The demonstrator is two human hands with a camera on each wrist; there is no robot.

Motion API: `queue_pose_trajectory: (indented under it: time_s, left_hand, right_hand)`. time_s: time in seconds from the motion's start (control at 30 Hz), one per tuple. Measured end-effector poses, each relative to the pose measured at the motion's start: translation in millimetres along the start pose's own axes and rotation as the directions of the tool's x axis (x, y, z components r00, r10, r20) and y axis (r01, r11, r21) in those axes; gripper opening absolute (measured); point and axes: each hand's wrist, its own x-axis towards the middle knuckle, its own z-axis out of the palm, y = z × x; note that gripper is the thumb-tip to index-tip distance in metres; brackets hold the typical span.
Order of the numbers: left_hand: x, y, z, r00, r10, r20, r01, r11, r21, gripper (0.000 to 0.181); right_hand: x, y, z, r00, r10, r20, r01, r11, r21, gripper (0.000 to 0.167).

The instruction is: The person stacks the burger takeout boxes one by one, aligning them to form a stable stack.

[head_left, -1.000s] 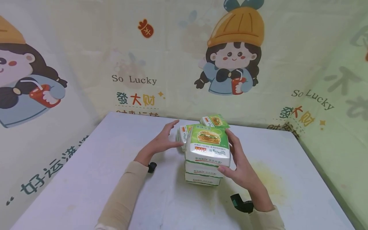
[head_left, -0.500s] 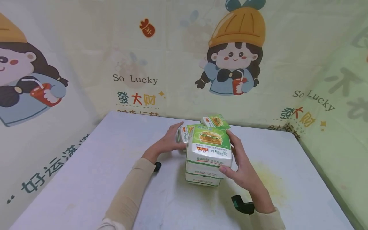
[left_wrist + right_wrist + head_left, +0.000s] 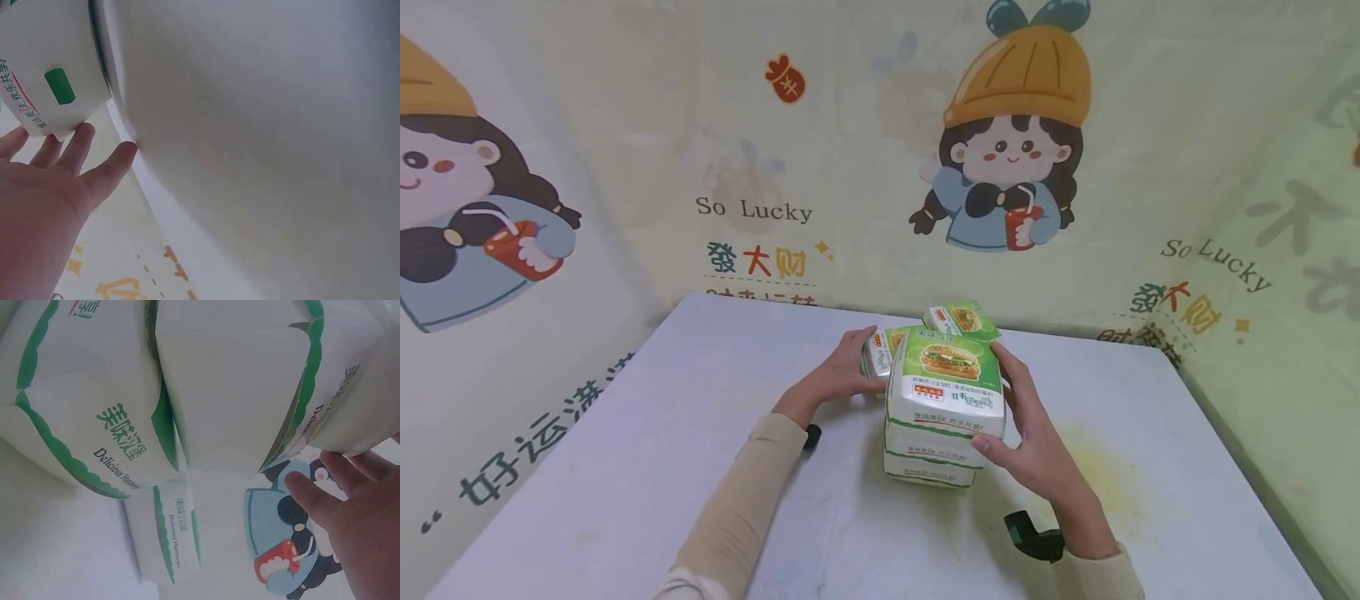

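Note:
Three green-and-white burger boxes form a stack whose top box (image 3: 947, 375) shows a printed burger. My right hand (image 3: 1033, 437) grips that top box from the right, thumb at the front corner and fingers along the far side. In the right wrist view its fingertips (image 3: 337, 469) touch the box edge. Behind the stack on the left is another burger box (image 3: 878, 354), partly hidden. My left hand (image 3: 835, 375) holds it, thumb in front and fingers round the back. The left wrist view shows fingertips (image 3: 81, 134) against this box's side (image 3: 56, 69).
One more burger box (image 3: 962, 318) lies behind the stack near the back edge of the white table (image 3: 647, 467). A printed cloth (image 3: 850, 167) hangs behind and at both sides. A yellowish stain (image 3: 1101, 467) marks the table on the right.
My left hand has moved right and closed in on the rear left box, its fingers now round it. The right hand and the stack have barely moved.

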Motion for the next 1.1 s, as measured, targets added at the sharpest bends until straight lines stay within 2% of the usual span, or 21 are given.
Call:
queue_pose_trajectory:
  time_s: [0.43,0.57,0.83,1.1]
  left_hand:
    - [-14.0,-3.6,-16.0,0.997,0.016,-0.072,-0.015,1.000,0.011,0.111]
    - [-18.9,-3.7,-22.9,0.997,0.002,-0.083,0.000,1.000,0.019,0.110]
    - [-28.9,-2.6,-37.2,0.991,-0.009,-0.136,0.005,1.000,-0.027,0.108]
    - [-36.8,-9.5,-29.4,0.994,-0.080,-0.080,0.082,0.996,0.030,0.115]
  right_hand:
    - [-0.7,-1,0,1.000,-0.024,-0.005,0.024,1.000,0.009,0.105]
    - [-0.7,-1,0,1.000,-0.027,-0.005,0.027,1.000,0.011,0.105]
    - [-0.1,-1,-1,1.000,-0.026,0.000,0.026,1.000,0.010,0.105]
    - [-1.3,0,0,1.000,-0.010,0.002,0.010,1.000,-0.004,0.105]
